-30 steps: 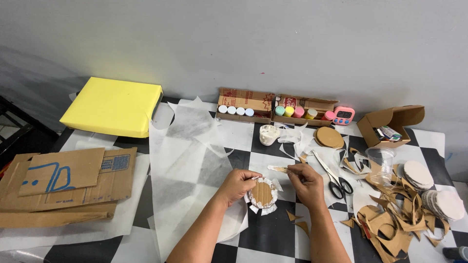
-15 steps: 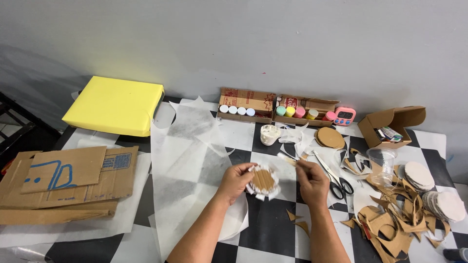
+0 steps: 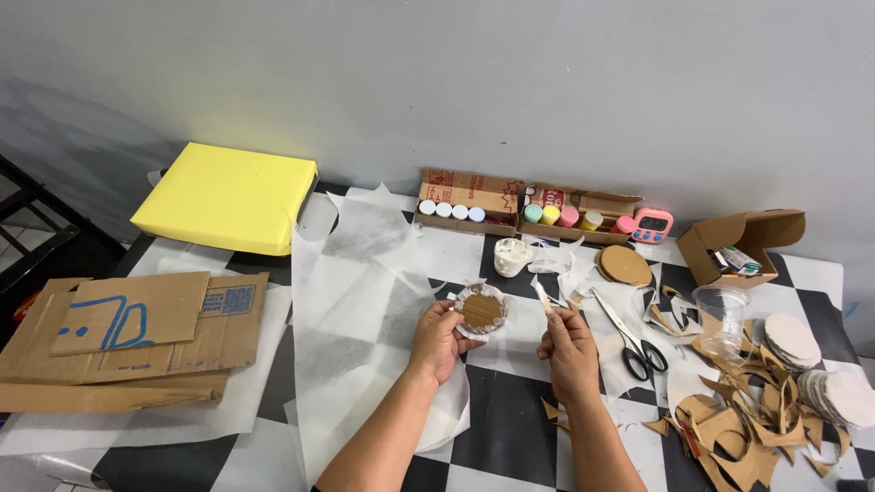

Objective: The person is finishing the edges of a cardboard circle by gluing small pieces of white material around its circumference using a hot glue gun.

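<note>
A black-and-white checkered table carries everything: white tissue sheets spread over its middle, a yellow foam block at ten o'clock, and flattened cardboard boxes at nine o'clock. At twelve o'clock, against the wall, stand two open cartons of paint bottles with a pink timer beside them. Black-handled scissors lie at three o'clock, a clear plastic cup, cardboard scraps and stacked white discs beyond them, and a small open cardboard box sits at two o'clock.
</note>
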